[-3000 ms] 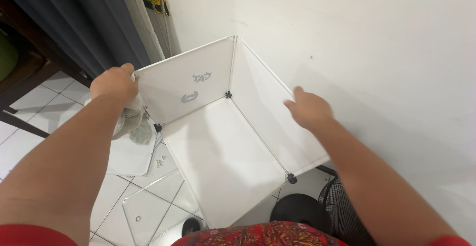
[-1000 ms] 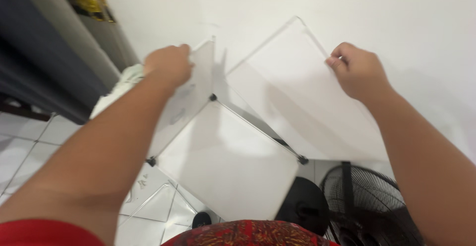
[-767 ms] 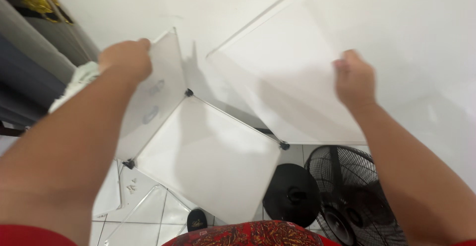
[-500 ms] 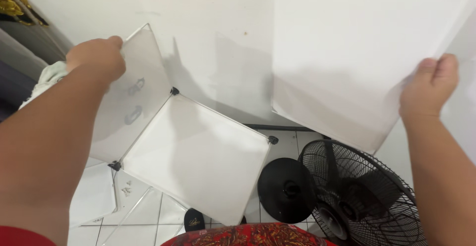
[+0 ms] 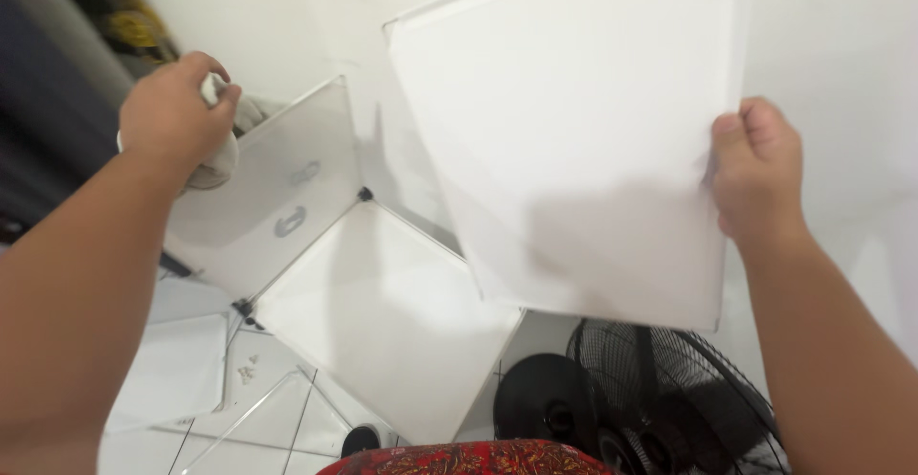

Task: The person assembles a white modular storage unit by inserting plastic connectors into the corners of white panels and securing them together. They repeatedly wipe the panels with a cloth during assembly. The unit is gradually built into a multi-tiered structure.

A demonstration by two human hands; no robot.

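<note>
White plastic panel (image 5: 574,140) hangs lifted, right hand (image 5: 760,174) clenched on its right edge; left hand (image 5: 177,116) grips the top edge of the joined panels (image 5: 316,236) standing on the floor, lower left.

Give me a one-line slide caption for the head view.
Right hand lifts a loose white panel while left hand grips the translucent side panel above a black fan.

Black fan (image 5: 660,403) on floor; dark curtain (image 5: 48,121) at left.
</note>
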